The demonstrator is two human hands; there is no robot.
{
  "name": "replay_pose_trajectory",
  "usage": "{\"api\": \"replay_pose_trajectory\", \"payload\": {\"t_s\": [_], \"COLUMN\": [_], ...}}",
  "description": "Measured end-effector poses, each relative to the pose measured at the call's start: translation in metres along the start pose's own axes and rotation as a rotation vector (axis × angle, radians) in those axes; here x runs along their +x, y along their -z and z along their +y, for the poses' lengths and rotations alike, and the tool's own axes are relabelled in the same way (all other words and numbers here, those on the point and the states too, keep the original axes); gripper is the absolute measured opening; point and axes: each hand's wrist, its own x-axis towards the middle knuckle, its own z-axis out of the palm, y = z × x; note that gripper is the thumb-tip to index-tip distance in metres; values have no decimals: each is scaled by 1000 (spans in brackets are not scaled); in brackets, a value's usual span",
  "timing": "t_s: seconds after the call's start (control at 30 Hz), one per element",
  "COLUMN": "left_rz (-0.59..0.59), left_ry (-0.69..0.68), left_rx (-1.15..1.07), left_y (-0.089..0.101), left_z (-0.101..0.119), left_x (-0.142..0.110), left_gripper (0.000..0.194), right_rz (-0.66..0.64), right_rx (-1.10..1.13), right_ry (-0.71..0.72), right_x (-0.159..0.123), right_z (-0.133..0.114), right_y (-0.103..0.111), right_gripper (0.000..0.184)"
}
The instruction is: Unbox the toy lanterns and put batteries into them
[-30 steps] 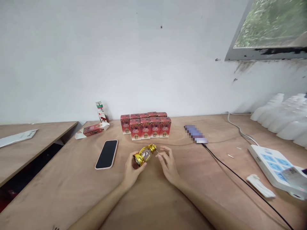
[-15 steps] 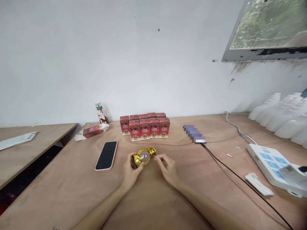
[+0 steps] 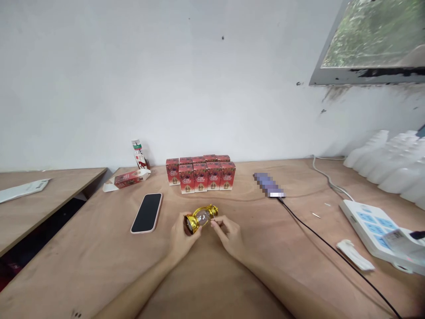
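A small gold lantern (image 3: 202, 217) with a clear globe lies tilted on its side just over the table, its top pointing right. My left hand (image 3: 181, 237) is closed round its base, thumb below and fingers above. Close by the lantern's top, my right hand (image 3: 229, 235) is closed in a pinch, thumb against forefinger. Something thin and pale shows at those fingertips, too small to make out; whether it belongs to the lantern I cannot tell.
Several red printed boxes (image 3: 200, 178) stand beyond the lantern. An opened box (image 3: 129, 178), a bottle (image 3: 139, 155) and a phone (image 3: 147, 213) are at left. Rightward lie another phone (image 3: 268, 185) on a black cable, a power strip (image 3: 372, 226) and white plastic bottles (image 3: 395, 164).
My right hand has shifted slightly left and down along the lantern's top, still pinching. The lantern has turned a little in my left hand. The view has moved slightly.
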Motion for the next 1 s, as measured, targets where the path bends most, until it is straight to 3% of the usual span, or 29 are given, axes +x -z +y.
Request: {"api": "replay_pose_trajectory", "payload": {"t_s": [0.23, 0.4, 0.57, 0.8, 1.0], "left_rz": [-80, -194, -213, -61, 84], "left_ry": [43, 46, 31, -21, -147], "left_rx": [-86, -155, -146, -87, -54], "left_y": [1, 2, 1, -2, 1], "left_z": [-5, -2, 1, -6, -4], "left_x": [7, 5, 4, 9, 7], "left_gripper": [32, 31, 30, 29, 31], "right_rz": [167, 79, 22, 63, 269], "right_rx": [85, 142, 133, 80, -90], "right_ry": [-158, -230, -238, -191, -139], "right_x": [19, 25, 22, 21, 40], "right_z": [23, 37, 39, 39, 56], "right_y": [8, 8, 5, 5, 29], "right_gripper": [36, 34, 31, 30, 29]}}
